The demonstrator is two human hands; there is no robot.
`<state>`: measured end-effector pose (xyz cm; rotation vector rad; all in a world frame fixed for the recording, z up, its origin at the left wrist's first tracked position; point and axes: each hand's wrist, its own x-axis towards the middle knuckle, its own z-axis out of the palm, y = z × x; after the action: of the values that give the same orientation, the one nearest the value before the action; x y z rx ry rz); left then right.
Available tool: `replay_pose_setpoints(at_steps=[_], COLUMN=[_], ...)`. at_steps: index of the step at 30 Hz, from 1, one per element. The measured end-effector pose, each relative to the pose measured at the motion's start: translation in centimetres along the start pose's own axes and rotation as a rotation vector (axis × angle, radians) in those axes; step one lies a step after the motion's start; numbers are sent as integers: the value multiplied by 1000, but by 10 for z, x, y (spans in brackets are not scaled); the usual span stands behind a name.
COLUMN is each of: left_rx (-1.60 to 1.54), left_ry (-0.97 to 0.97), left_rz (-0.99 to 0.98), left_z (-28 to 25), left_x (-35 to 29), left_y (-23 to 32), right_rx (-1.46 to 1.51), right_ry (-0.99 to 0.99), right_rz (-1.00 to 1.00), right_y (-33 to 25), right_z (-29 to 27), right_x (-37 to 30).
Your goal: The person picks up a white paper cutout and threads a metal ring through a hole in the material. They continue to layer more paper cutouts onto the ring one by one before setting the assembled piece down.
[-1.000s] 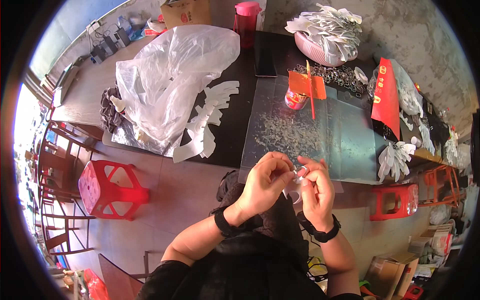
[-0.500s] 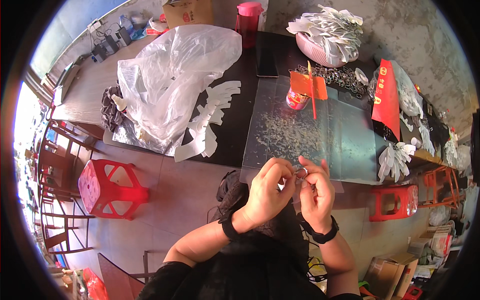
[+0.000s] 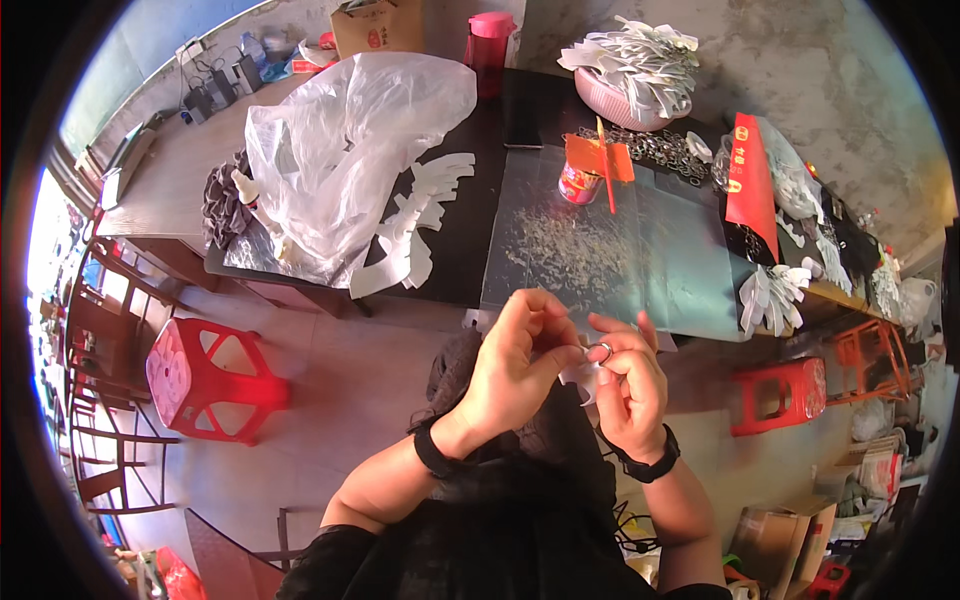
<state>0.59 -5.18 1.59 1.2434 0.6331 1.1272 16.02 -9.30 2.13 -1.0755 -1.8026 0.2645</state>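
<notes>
Both hands meet in front of the table's near edge, above my lap. My right hand (image 3: pixel 634 385) pinches a small metal ring (image 3: pixel 604 351) between thumb and fingers. A small white strip (image 3: pixel 577 377) hangs between the hands, just below the ring. My left hand (image 3: pixel 520 350) has its thumb and forefinger pinched at the strip's upper end, close to the ring; its fingertips partly cover the contact. Whether the strip passes through the ring I cannot tell. Beyond the hands, a clear sheet (image 3: pixel 680 270) covers the table, with small scraps (image 3: pixel 565 245) scattered over it.
On the table stand a red-capped bottle (image 3: pixel 488 55), a pink basket (image 3: pixel 625 103) of white strips, a pile of metal rings (image 3: pixel 660 150) and a small tub (image 3: pixel 578 185) with an orange card. A plastic bag (image 3: pixel 350 150) lies left. Red stools (image 3: pixel 215 380) flank me.
My left hand has moved slightly left, and its fingers have shifted at the ring. More of the white strip now shows below the hands. The view has shifted a little.
</notes>
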Motion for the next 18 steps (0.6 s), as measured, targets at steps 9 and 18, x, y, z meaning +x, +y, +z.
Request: replay_pose_setpoints(at_steps=[9, 18], left_rx=[18, -112], left_ry=[-95, -216], left_rz=[128, -43], left_z=[-4, 8], left_x=[-25, -20], left_y=[17, 13], right_rx=[104, 53], right_ry=[-102, -139], right_rz=[-27, 20], right_y=[-32, -29], right_z=[-13, -29], right_x=[-10, -18])
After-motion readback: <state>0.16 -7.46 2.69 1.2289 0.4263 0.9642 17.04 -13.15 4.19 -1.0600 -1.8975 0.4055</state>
